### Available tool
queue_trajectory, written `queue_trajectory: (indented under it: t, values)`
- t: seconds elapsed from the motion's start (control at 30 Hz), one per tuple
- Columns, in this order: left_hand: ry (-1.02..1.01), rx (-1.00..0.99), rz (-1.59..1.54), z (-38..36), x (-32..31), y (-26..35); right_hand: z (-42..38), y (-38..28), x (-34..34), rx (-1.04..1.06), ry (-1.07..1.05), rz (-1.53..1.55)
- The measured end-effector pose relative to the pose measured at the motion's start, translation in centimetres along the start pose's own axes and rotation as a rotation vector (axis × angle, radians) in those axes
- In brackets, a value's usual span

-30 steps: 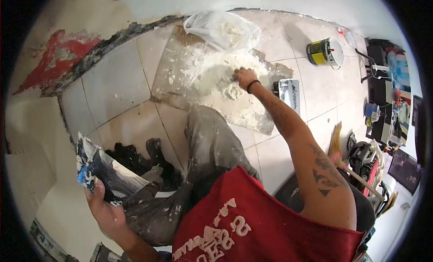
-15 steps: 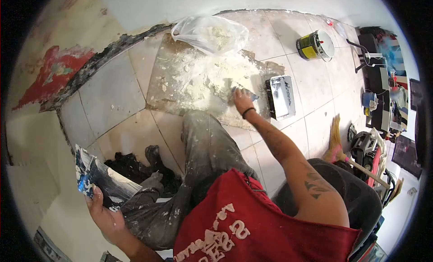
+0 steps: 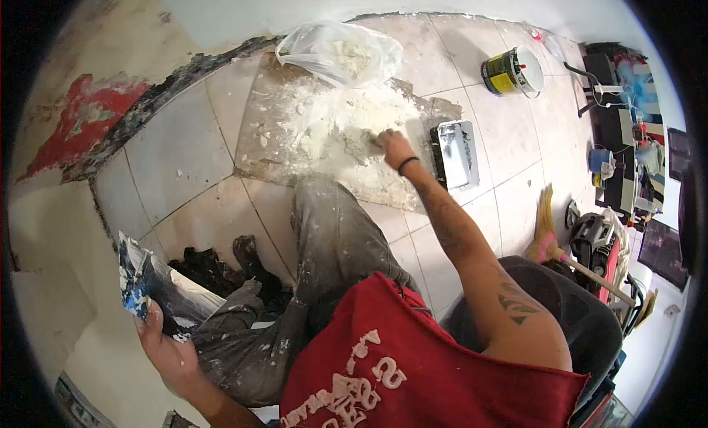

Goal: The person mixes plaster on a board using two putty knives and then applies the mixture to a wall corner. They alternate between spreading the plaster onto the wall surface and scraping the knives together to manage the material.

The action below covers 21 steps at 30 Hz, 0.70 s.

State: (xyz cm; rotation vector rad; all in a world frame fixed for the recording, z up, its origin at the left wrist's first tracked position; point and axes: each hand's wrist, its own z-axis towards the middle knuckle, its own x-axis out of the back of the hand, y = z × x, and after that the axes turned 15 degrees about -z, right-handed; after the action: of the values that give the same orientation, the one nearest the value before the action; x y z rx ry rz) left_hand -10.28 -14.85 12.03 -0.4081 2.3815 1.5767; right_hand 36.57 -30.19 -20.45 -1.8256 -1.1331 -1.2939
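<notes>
At the lower left my left hand [image 3: 168,347] is closed around the blue, plaster-smeared grip of a wide putty blade [image 3: 173,284], held beside my knee with pale paste along its far edge. My right hand [image 3: 397,148] reaches down over a dusty board [image 3: 258,137] on the floor. Its fingers are closed on a small putty knife [image 3: 375,140], mostly hidden by the hand, with its end in the heap of whitish powder [image 3: 339,122]. Just right of that hand stands a white tray [image 3: 460,159] with dark smears inside.
A clear plastic bag [image 3: 343,56] of powder lies at the board's far edge. Farther right are a paint bucket [image 3: 509,72], a broom [image 3: 544,232] and a cluttered shelf [image 3: 627,144]. Dark rags [image 3: 206,269] lie by my foot, near the wall's rough lower edge [image 3: 158,96].
My right hand has shifted slightly up, turning the putty knife in the powder; its dark blue part no longer shows to the right of the hand. My left hand has barely moved.
</notes>
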Motion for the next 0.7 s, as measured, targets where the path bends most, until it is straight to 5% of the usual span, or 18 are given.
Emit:
queue_trajectory:
  t: [0.1,0.17,0.23,0.3,0.43,0.6,0.7]
  values:
    - [-0.011,-0.013,-0.018,-0.1,-0.5,0.1,-1.7,-2.6,-0.8,0.121,0.080,-0.116]
    - [0.023,-0.003,-0.036,0.0,0.3,0.1,-1.5,-0.2,-0.3,0.125,0.038,0.116]
    - [0.073,0.003,-0.034,-0.4,1.1,0.1,-2.3,2.0,-1.8,-0.009,0.300,0.300]
    - [0.118,0.012,-0.017,-0.7,0.9,0.3,-4.6,2.2,0.3,-0.327,0.126,0.343]
    - [0.079,0.020,-0.026,-0.7,-0.4,0.0,-8.6,2.6,-5.2,-0.788,0.066,0.945]
    - [0.062,0.032,-0.008,-0.4,-0.1,0.2,-8.7,1.7,-16.2,-1.042,0.407,0.912]
    - [0.083,0.047,-0.035,-0.7,-0.5,0.4,-8.8,2.6,-16.5,-1.057,0.228,1.027]
